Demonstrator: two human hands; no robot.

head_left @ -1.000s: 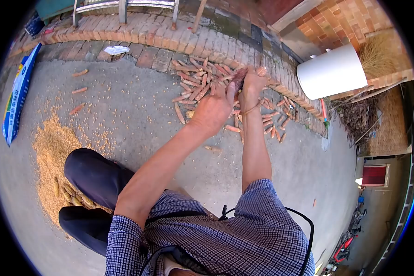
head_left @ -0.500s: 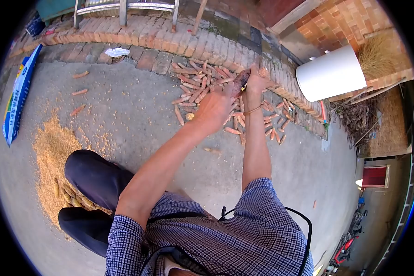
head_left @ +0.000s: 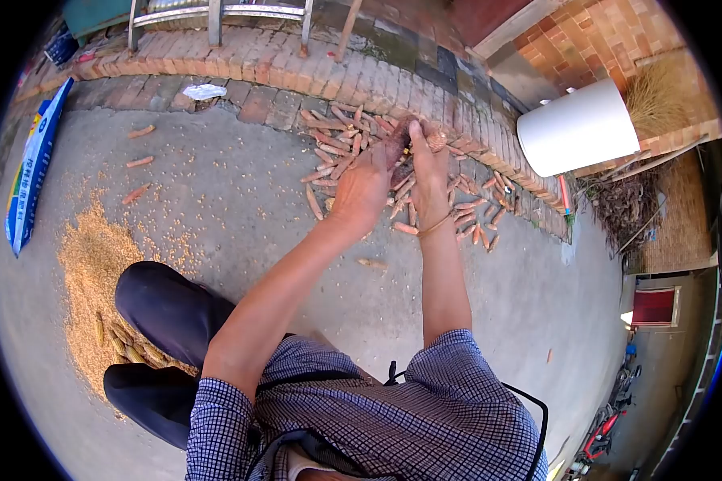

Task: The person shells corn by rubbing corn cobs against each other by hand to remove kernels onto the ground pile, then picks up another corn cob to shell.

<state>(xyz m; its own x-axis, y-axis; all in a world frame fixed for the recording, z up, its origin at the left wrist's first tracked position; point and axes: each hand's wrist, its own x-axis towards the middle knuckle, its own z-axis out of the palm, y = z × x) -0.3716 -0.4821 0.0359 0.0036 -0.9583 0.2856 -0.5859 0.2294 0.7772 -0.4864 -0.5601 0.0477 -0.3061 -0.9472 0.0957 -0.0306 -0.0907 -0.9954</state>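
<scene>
My left hand (head_left: 361,191) is closed around a dark reddish corn cob (head_left: 398,141), held slanting above a heap of bare cobs (head_left: 333,143). Pressed close beside it, my right hand (head_left: 430,172) grips a paler pinkish corn cob (head_left: 436,139), whose rounded end sticks out past the fingers. The two cobs are touching or nearly so. A few yellow kernels show between the hands. Fingers hide most of both cobs.
Loose kernels (head_left: 92,256) are piled by my knees, with several unshelled ears (head_left: 132,346) on them. A blue bag (head_left: 34,172) lies at left. A brick edge (head_left: 297,76) runs behind the cob heap; a white drum (head_left: 578,128) stands at right.
Both hands have shifted a little to the left with the cobs in them. The dark cob has turned more upright, and my right thumb now lies across toward it.
</scene>
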